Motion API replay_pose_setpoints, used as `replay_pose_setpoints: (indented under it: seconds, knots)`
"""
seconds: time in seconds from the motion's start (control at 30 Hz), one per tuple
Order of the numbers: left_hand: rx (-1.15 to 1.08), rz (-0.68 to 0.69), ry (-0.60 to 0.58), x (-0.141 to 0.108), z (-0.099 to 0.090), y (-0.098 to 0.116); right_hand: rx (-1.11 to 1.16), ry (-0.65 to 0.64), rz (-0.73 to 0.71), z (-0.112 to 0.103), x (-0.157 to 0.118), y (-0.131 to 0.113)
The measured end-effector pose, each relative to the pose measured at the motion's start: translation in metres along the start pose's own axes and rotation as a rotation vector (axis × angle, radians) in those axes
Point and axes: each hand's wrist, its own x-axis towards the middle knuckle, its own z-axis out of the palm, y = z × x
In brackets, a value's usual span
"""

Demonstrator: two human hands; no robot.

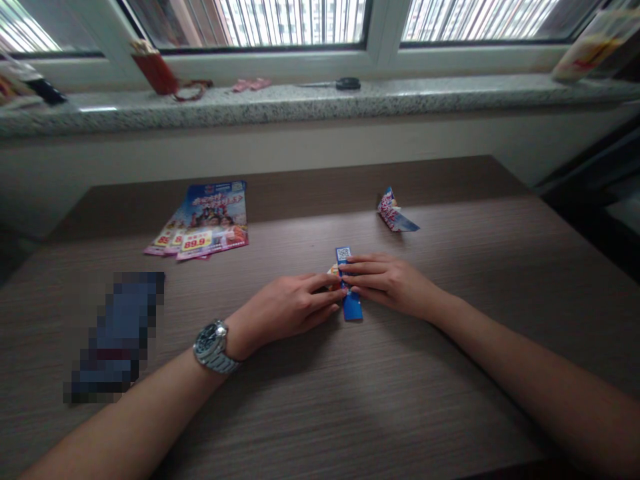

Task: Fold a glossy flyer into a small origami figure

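A narrow folded paper strip (353, 309), blue with a QR code at its far end, lies on the table between my hands. My left hand (300, 301), with a metal watch (213, 343) at the wrist, presses its fingertips on the strip's left side, where a small coloured corner of paper sticks out. From the right, my right hand (390, 281) holds the strip down, its fingers lying across the middle. The fingers of both hands hide part of the folds. Beyond them stands a folded paper shape (393, 212) with printed colours.
A fanned stack of printed flyers (217, 217) lies at the back left of the wooden table (280, 413). A pixelated dark object (120, 333) is near my left forearm. On the stone windowsill (280, 107) are a red pouch (157, 72), pink items and a dark-handled tool (347, 83).
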Motion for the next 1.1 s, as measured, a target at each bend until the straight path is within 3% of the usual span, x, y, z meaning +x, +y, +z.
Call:
replay_pose_setpoints:
  seconds: [1.1]
  knots:
    - [0.037,-0.031,0.042,0.0016,0.0048,-0.0027,0.008,0.008,0.040,0.0011,-0.0004,0.0001]
